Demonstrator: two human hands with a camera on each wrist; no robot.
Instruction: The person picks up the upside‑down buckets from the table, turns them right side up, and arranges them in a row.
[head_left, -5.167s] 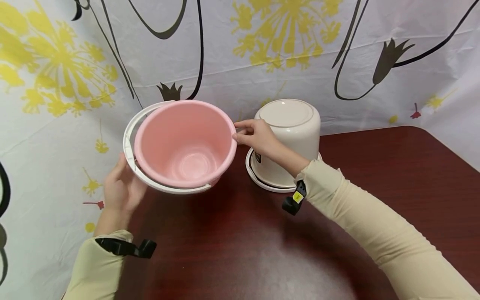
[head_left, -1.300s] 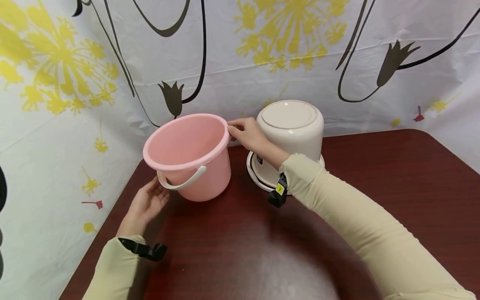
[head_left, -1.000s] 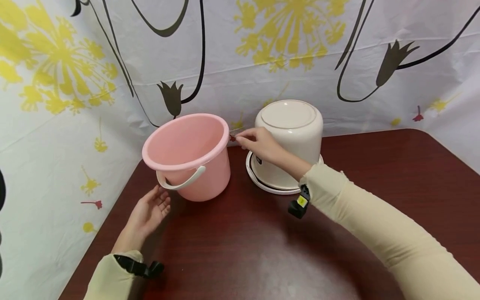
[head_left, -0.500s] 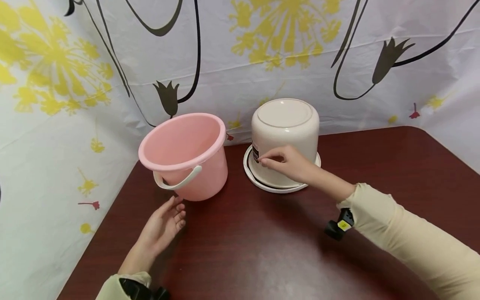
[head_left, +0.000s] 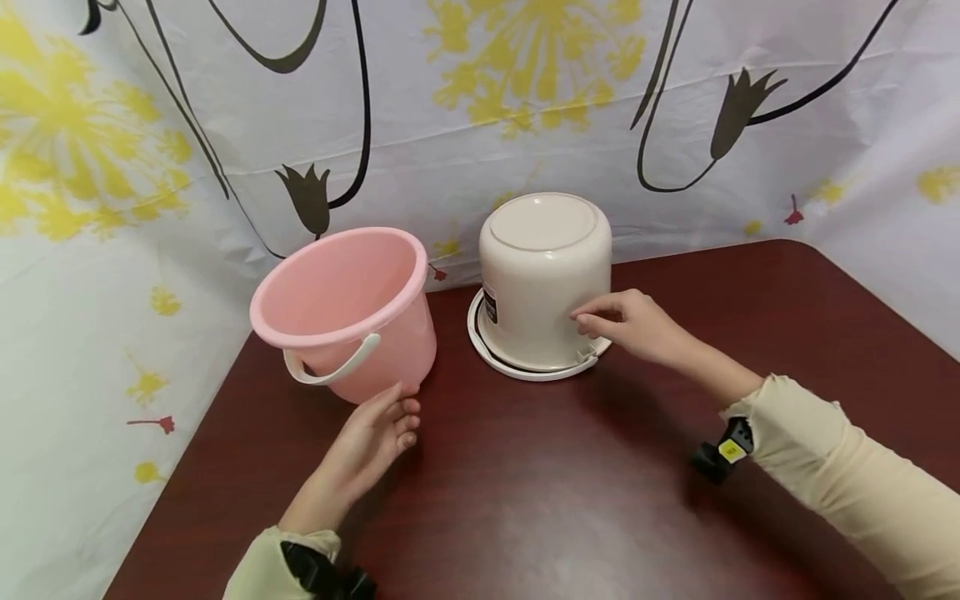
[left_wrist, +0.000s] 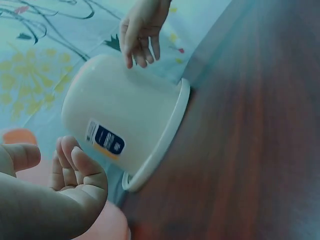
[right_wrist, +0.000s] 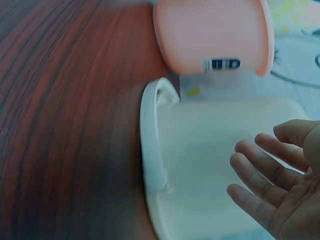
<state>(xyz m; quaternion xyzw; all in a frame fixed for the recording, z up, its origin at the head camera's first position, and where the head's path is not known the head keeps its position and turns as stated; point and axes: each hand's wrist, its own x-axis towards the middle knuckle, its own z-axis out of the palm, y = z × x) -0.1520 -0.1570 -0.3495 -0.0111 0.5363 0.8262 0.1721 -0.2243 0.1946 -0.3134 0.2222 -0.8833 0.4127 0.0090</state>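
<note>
On the left of the head view a pink bucket [head_left: 397,342] stands upright, its white handle [head_left: 341,371] hanging down at the front. A cream bucket [head_left: 543,283] stands upside down to its right, rim on the table, with its white handle [head_left: 517,372] lying around the rim. My left hand [head_left: 367,450] is in front of the pink bucket's base, fingers loosely bent and holding nothing. Beside the cream bucket's right wall is my right hand [head_left: 637,329], holding nothing. In the right wrist view its fingers [right_wrist: 260,175] spread loosely toward that wall.
Both buckets stand on a dark red-brown wooden table [head_left: 525,500]. Behind it and along the left hangs a white cloth [head_left: 480,150] printed with yellow flowers and dark stems. A label [left_wrist: 107,140] shows on the cream bucket's wall.
The pink bucket, earlier tilted in both hands, now stands on the table. My right hand let go of its rim and moved right to the cream bucket; my left hand drew back, then moved right.
</note>
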